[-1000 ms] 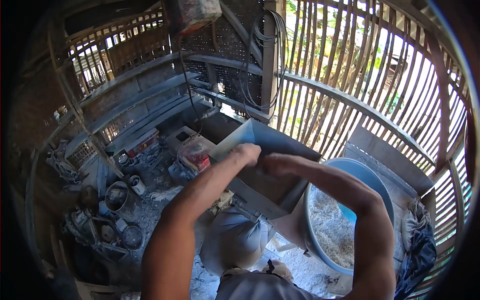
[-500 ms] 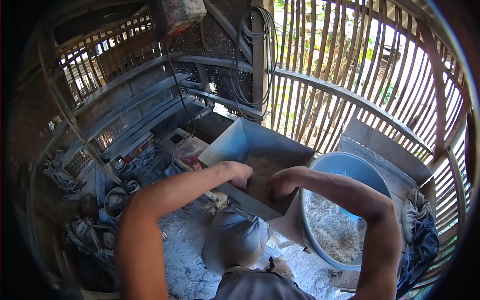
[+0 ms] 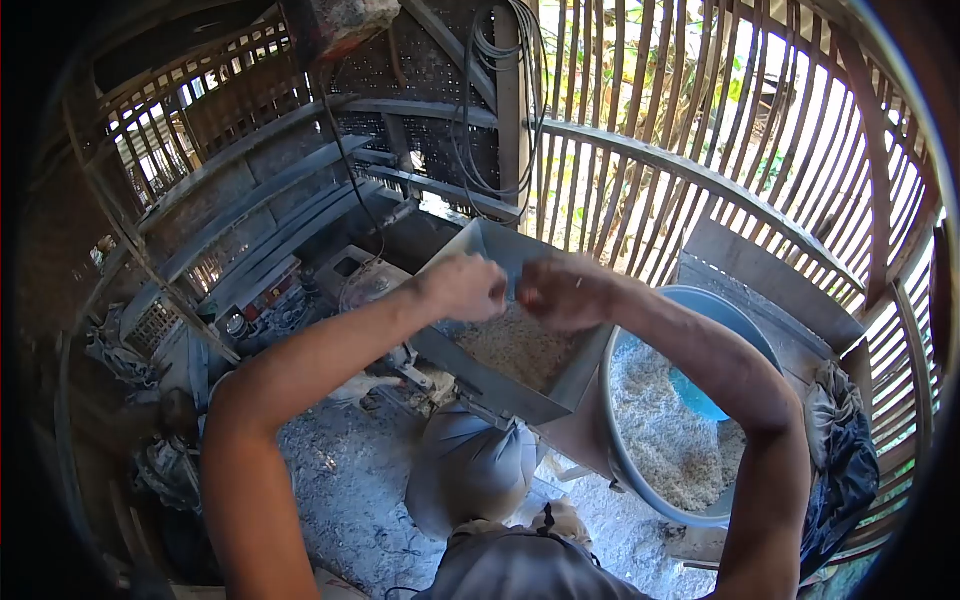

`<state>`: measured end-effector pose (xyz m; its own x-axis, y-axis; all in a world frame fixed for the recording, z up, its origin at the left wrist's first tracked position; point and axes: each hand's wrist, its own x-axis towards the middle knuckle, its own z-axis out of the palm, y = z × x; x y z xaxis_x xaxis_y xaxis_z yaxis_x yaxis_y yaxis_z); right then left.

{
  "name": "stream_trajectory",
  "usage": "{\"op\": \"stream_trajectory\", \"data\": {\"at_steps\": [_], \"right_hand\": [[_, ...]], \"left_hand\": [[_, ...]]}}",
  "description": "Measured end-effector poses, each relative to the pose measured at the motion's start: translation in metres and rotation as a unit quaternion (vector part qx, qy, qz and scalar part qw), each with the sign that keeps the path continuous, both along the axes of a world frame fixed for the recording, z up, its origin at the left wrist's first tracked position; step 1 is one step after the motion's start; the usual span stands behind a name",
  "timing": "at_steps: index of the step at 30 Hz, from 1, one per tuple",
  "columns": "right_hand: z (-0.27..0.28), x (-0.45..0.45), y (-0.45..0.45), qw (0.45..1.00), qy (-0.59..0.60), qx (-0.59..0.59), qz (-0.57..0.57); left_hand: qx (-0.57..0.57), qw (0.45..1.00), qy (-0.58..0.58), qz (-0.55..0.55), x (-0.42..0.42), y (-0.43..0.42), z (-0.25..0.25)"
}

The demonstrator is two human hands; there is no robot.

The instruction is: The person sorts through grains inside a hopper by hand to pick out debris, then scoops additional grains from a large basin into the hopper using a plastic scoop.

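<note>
Both hands are raised over a metal hopper (image 3: 480,372), whose floor is covered with a brownish, crumbly material (image 3: 520,345). My left hand (image 3: 466,287) is above the hopper's left side with its fingers curled closed. Close beside it, a small gap away, my right hand (image 3: 568,292) is also curled and slightly blurred. Whatever either hand has in its fingers is hidden. To the right, partly behind my right forearm, stands a large grey-blue tub (image 3: 612,440) with pale shredded material (image 3: 665,440) and a light-blue bowl (image 3: 700,396) in it.
A tied, full sack (image 3: 470,470) sits below the hopper on a powder-dusted floor (image 3: 350,460). A dusty machine (image 3: 365,285) adjoins the hopper's left. Slatted walls (image 3: 680,110) enclose the space. Coiled cable (image 3: 500,180) hangs at the back, and dark plastic (image 3: 835,480) lies right of the tub.
Both hands have risen out of the material in the hopper and now hover above it, closed. The view has shifted slightly, and more of the hopper's contents shows.
</note>
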<state>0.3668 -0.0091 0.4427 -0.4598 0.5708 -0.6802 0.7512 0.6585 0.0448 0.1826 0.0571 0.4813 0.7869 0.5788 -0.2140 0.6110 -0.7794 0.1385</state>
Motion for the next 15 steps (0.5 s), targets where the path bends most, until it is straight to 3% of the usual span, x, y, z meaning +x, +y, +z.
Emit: {"op": "stream_trajectory", "data": {"at_steps": [3, 6, 7, 9, 11, 15], "right_hand": [[-0.013, 0.012, -0.020, 1.000, 0.021, 0.009, -0.016], [-0.013, 0.023, -0.007, 0.992, 0.063, 0.062, -0.091], [-0.001, 0.018, -0.011, 0.989, 0.066, 0.087, -0.100], [0.015, 0.008, -0.020, 0.980, 0.074, 0.141, -0.117], [-0.002, 0.010, -0.009, 0.996, 0.009, 0.057, -0.067], [-0.048, 0.018, 0.002, 0.999, -0.048, -0.010, 0.009]], "left_hand": [[0.025, 0.988, 0.149, -0.007, -0.021, -0.006, -0.038], [-0.051, 0.991, 0.111, 0.056, -0.023, 0.000, -0.014], [-0.022, 0.999, 0.004, 0.023, -0.028, 0.000, -0.004], [-0.035, 0.992, 0.110, 0.041, -0.039, -0.012, -0.026], [-0.049, 0.981, 0.188, 0.021, -0.038, -0.004, -0.024], [-0.070, 0.984, 0.137, 0.089, -0.035, 0.003, -0.017]]}}
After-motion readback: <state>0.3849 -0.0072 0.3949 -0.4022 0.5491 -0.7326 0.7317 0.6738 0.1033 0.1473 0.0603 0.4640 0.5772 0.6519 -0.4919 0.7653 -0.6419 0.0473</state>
